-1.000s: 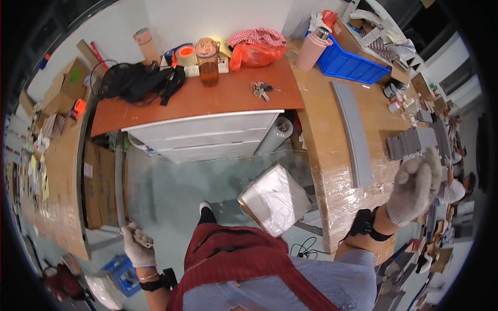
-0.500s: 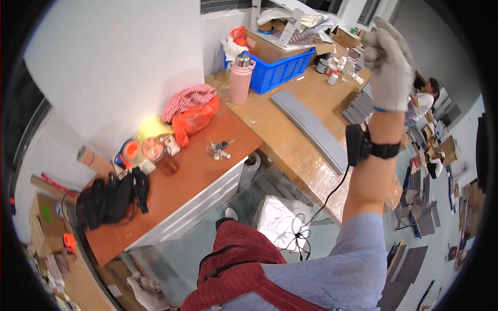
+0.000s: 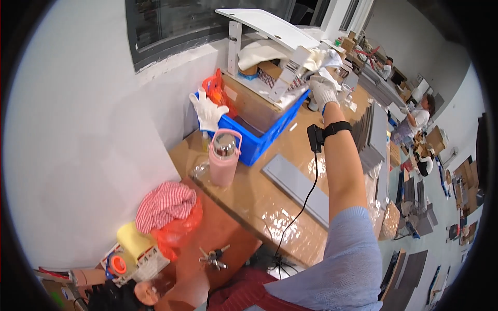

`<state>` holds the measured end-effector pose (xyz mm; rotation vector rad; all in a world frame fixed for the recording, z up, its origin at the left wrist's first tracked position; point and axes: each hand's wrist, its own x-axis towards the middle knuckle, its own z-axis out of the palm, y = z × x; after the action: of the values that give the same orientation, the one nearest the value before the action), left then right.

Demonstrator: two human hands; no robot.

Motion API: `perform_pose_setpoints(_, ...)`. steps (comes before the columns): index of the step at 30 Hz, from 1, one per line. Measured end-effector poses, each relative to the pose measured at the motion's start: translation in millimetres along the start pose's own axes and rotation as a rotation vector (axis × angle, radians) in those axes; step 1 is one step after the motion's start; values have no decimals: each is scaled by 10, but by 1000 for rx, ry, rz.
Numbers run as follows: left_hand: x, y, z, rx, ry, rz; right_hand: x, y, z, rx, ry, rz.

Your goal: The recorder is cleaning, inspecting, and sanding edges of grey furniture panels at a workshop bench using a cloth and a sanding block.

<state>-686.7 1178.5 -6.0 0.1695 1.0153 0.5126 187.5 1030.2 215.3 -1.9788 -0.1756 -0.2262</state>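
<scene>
Nearest, keys [image 3: 213, 257] are observed on a red-brown desktop [image 3: 232, 234], beyond which a gray panel [image 3: 296, 182] is laid flat on a tan table [image 3: 300, 144]. Farther along, the gloved right hand [image 3: 323, 90] is extended beside the far right end of a blue crate [image 3: 279, 133] set on that table; whether its fingers are opened or closed cannot be determined. Beyond, a person in white [image 3: 421, 119] is noted.
</scene>
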Motion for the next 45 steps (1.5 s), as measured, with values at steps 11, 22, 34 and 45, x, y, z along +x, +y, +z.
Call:
perform_pose_setpoints(11,368,-312,763,167,443,-10,1219,662,805,-455,244,-127)
perform_pose_setpoints(22,502,-310,1100,335,674,-11,218,1540,-269,203,237,112)
perform_pose_setpoints(34,216,-432,433,266,372,201,-2547,-625,-107,473,-1236,-556)
perform_pose_setpoints(45,-1677,-1426,-1952,-385,492,526,-6997,-2176,748,641,-1832,-1457)
